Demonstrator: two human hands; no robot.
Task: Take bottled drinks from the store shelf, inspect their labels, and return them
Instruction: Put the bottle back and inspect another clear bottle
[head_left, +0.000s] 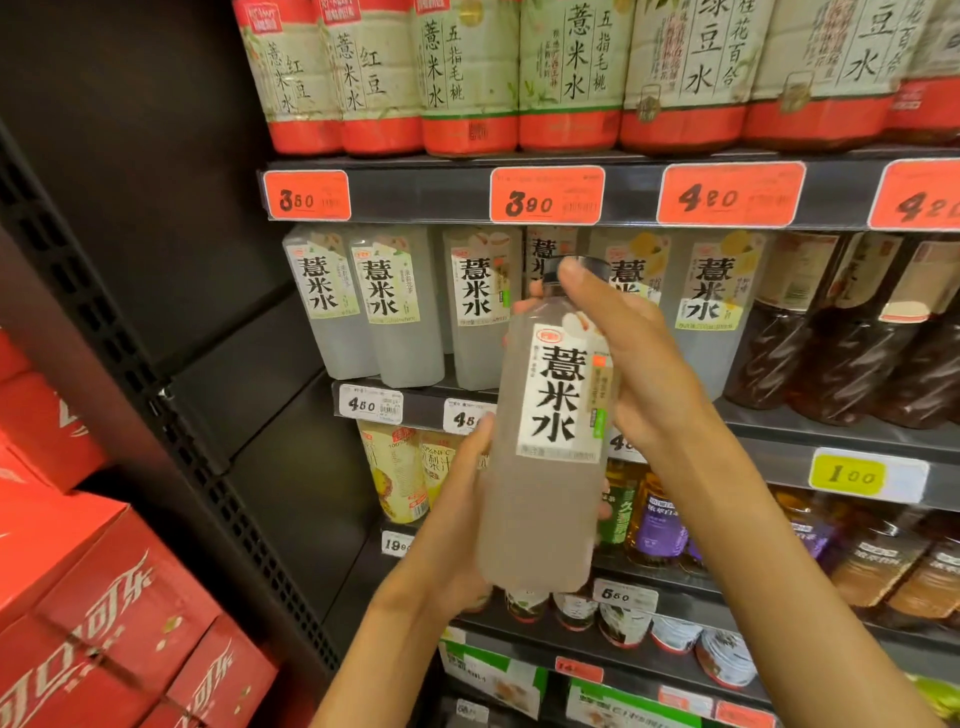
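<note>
Holding the pale bottle (540, 467) upright before us, our left hand (457, 519) cups its base while our right hand (623, 358) has its grip wrapped around the shoulder, turning the label toward us for reading. Behind it the shelf (649, 195) row of matching bottles (363, 306) shows a gap for returning it, and red cartons (78, 597) stack at left.

Cloudy whitish bottle (540, 467), white label (563, 392) black characters, orange-red price tags (546, 195)

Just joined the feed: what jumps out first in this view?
A cloudy pale bottle held up at centre frame, label facing the camera, gripped by the left hand low and the right hand near the neck. Behind it, orange price tags line the shelf edge; red cartons are stacked lower left.
</note>
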